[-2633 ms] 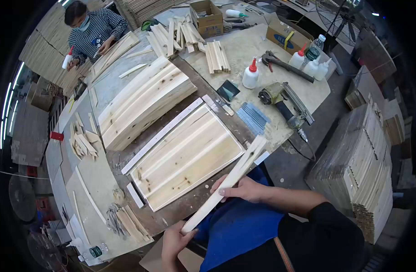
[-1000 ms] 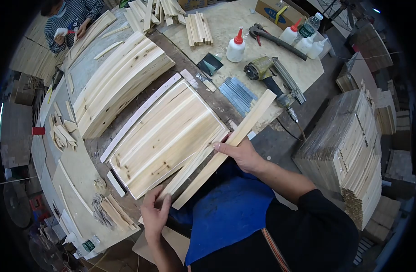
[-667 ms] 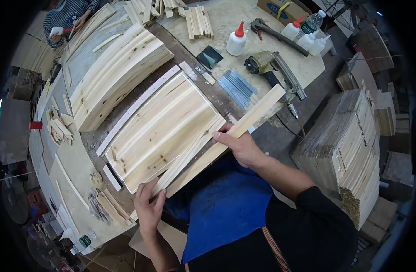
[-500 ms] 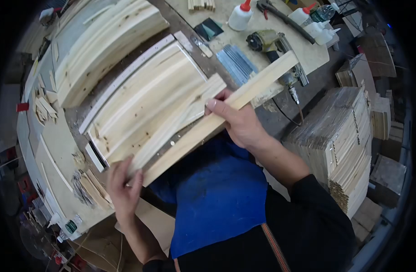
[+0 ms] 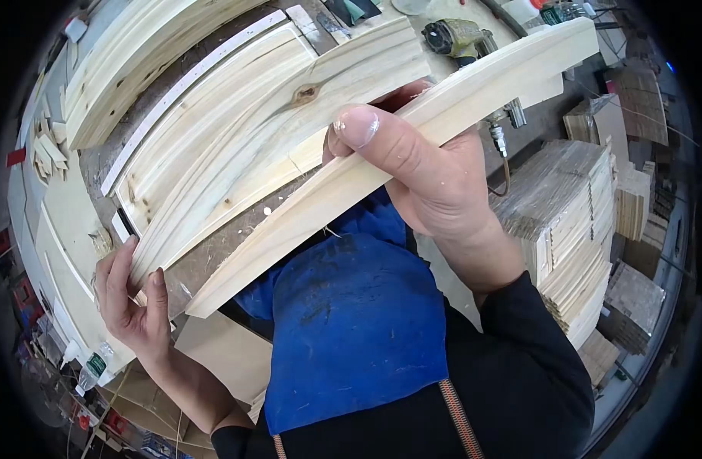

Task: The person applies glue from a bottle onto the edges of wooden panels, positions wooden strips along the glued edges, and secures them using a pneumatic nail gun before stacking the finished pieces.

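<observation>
Head view: above the worktop (image 5: 75,206), the right hand (image 5: 435,172) pinches the near strip (image 5: 481,92); the left hand (image 5: 140,314) half-curls round the knotted strip (image 5: 289,111) — whether it grips, I cannot tell. A loose hold there could drop it on the panel (image 5: 221,99), denting both.

Two hands (image 5: 443,180); two wooden strips (image 5: 282,126); one nail gun (image 5: 459,40); one blue apron (image 5: 358,321)

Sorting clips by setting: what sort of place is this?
Probably a woodworking workshop: the right hand grips a wooden strip, a power tool with a hose lies beyond, and boards are stacked at the right.
</observation>
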{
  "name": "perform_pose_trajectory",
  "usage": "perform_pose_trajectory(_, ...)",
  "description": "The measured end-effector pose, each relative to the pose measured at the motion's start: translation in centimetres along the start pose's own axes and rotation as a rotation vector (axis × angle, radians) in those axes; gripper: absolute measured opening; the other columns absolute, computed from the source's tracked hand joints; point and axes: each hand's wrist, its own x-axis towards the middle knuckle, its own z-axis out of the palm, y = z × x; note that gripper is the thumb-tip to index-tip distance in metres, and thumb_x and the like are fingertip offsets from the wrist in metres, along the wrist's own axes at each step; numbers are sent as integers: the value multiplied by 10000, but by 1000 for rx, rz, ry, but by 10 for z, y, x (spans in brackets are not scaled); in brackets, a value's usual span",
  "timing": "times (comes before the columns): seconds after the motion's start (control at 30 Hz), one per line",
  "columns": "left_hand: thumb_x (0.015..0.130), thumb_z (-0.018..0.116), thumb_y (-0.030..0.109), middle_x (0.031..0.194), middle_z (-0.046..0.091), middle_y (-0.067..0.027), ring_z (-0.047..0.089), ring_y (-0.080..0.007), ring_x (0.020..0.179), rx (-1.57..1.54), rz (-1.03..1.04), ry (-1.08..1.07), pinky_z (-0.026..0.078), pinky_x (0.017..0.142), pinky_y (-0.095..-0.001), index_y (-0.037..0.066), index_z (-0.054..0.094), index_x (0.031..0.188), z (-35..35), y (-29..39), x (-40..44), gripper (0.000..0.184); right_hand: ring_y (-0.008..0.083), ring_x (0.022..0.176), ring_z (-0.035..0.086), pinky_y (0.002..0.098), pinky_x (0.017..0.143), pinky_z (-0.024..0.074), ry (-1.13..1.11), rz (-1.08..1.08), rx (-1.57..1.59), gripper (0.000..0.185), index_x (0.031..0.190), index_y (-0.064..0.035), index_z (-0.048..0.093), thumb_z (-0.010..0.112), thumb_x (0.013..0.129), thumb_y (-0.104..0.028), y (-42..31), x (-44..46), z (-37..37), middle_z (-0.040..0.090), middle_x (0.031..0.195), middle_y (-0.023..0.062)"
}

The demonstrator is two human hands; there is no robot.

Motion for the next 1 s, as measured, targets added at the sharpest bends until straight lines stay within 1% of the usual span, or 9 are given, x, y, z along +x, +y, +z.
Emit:
perform_pose_trajectory(0.1, 1002, 746, 45, 1234, 688, -104, 603, -145, 1017, 19, 2, -58, 409, 768, -228, -2, 687, 1416, -1, -2, 2, 422, 168, 895, 727, 314, 822, 593, 10, -4, 20, 223, 1122, 26, 731, 773, 1018, -166, 6, 3, -1, 756, 938, 115)
perform_pose_trajectory(0.27, 1006, 745, 46, 1236, 688, -112, 614, -150, 1041, 24, -86, -103, 450, 821, -248, -7, 686, 1417, -3, 0, 4, 419, 111, 875, 714, 253, 778, 572, 77, 17, 51, 277, 1096, 21, 739, 828, 997, -222, 11, 3, -1, 767, 945, 76)
perform_pose_trajectory(0.37, 892, 817, 34, 1154, 696, -129, 649, -245, 1032, 73, 7, -46, 508, 851, -323, 39, 741, 1360, 6, 3, 12, 474, 127, 877, 710, 271, 792, 570, 122, 52, 64, 261, 1111, 28, 732, 818, 997, -190, 15, 3, -2, 755, 934, 81)
perform_pose_trajectory(0.5, 892, 808, 7, 1160, 687, -137, 653, -309, 1067, 179, 13, -101, 519, 932, -389, 42, 736, 1358, 11, 7, 19, 473, 153, 877, 706, 297, 802, 571, 227, 83, 66, 248, 1145, 47, 721, 802, 991, -129, 23, 8, -9, 734, 915, 93)
perform_pose_trajectory(0.67, 896, 796, -10, 1174, 681, -139, 651, -328, 1077, 281, 128, -42, 528, 946, -424, 41, 729, 1355, 26, 4, 20, 467, 123, 812, 680, 274, 753, 552, 335, 111, -95, 257, 1157, 61, 734, 815, 974, -101, 23, 3, -19, 727, 892, 57)
perform_pose_trajectory(0.77, 896, 788, -17, 1195, 682, -148, 644, -341, 1111, 193, -27, -99, 523, 968, -445, 41, 727, 1356, 33, 0, 22, 468, 113, 769, 667, 265, 723, 539, 352, 128, -137, 267, 1158, 69, 741, 824, 964, -95, 26, 1, -22, 719, 864, 44)
perform_pose_trajectory(0.83, 900, 784, -15, 1198, 681, -151, 642, -345, 1113, 191, 18, -71, 522, 972, -444, 42, 728, 1354, 37, 0, 31, 461, 109, 745, 660, 260, 705, 530, 347, 128, -114, 273, 1158, 73, 744, 829, 959, -94, 34, 2, -27, 714, 845, 40)
perform_pose_trajectory(0.93, 909, 775, -12, 1202, 680, -158, 637, -353, 1118, 191, 58, -98, 519, 981, -442, 42, 729, 1351, 44, -4, 43, 447, 101, 718, 650, 259, 658, 515, 405, 164, 52, 291, 1139, 61, 748, 803, 1008, -194, 50, 2, -39, 705, 823, 42)
perform_pose_trajectory(1.0, 955, 741, -5, 1236, 667, -163, 633, -342, 1137, 164, 60, -72, 525, 989, -425, 47, 720, 1368, 49, -15, 52, 417, 105, 676, 632, 271, 599, 499, 651, 231, -58, 351, 1066, 28, 745, 723, 1075, -322, 56, 0, -51, 668, 776, 30)
